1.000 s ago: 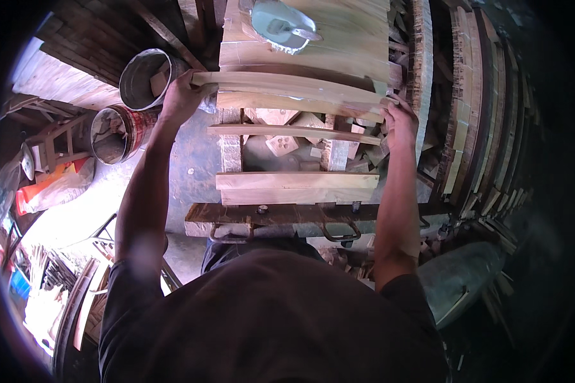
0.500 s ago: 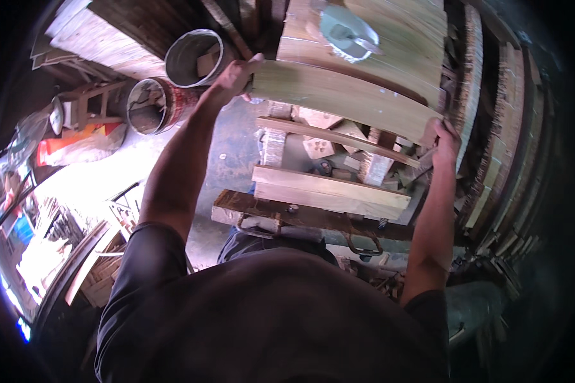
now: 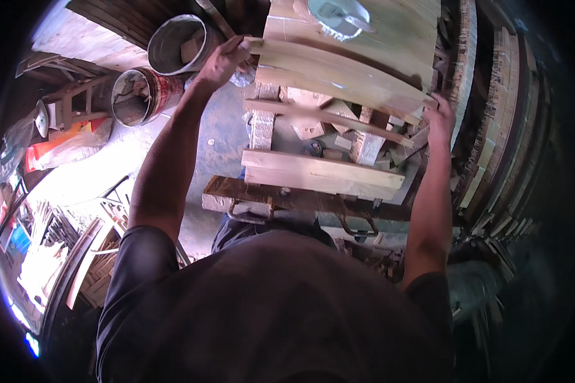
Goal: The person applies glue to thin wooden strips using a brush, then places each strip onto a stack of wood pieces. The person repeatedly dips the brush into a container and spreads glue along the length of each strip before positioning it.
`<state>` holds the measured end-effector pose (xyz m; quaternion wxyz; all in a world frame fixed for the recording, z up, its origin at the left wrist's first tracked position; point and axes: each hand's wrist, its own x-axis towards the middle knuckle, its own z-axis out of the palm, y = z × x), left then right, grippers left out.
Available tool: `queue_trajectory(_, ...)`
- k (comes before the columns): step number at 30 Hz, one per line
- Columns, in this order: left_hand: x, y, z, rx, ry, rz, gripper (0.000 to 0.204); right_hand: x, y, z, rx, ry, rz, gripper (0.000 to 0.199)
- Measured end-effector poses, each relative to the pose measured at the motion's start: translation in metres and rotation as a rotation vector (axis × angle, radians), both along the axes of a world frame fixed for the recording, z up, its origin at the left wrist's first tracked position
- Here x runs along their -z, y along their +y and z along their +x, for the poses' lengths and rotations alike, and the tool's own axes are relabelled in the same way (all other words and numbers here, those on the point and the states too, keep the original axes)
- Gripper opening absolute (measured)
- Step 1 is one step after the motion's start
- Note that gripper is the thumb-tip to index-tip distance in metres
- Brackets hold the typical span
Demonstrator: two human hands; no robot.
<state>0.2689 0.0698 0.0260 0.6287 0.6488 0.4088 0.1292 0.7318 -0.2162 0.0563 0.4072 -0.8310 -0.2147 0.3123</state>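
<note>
A long pale wooden board spans crosswise between my two hands, over the near part of the work surface. My left hand is closed on its left end. At the opposite end, my right hand grips with its fingers curled over the corner. Beyond the board lies a wide wooden panel, and on it sits a light bowl of pale paste with a spreading tool in it. Nearer me are a thin wooden strip and a thick pale plank, both lying crosswise.
Wood offcuts lie between the supports under the strip. A dark beam with metal handles runs along the near edge. Two buckets stand at left, near a small stool. Stacked boards line the right side.
The board has turned slightly in my hands, so that a long edge line now shows along it. Both hands still hold its ends. The whole view has shifted a little.
</note>
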Motion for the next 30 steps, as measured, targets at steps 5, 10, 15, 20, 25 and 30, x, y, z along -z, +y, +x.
queue_trajectory(5,-0.036,-0.032,0.000,-0.258,-0.003,-0.006,0.041,0.005,-0.012,0.017,0.131,-0.083,0.173,0.038)
queue_trajectory(10,-0.017,-0.089,-0.036,-0.161,0.119,0.049,0.047,0.068,-0.122,0.064,0.498,0.030,0.140,0.030)
queue_trajectory(15,0.024,-0.131,-0.050,-0.168,0.068,-0.010,0.050,0.055,-0.126,-0.048,0.277,0.320,-0.033,0.038)
queue_trajectory(20,0.028,-0.130,-0.043,-0.163,0.217,0.028,0.032,0.051,-0.136,-0.067,0.108,0.071,-0.075,0.032)
queue_trajectory(25,0.009,-0.161,-0.067,0.013,0.296,0.253,0.024,0.019,-0.151,-0.077,-0.164,-0.171,-0.320,0.034)
queue_trajectory(30,0.002,-0.191,-0.085,0.057,0.276,0.383,0.025,0.001,-0.171,-0.090,-0.351,-0.245,-0.526,0.036)
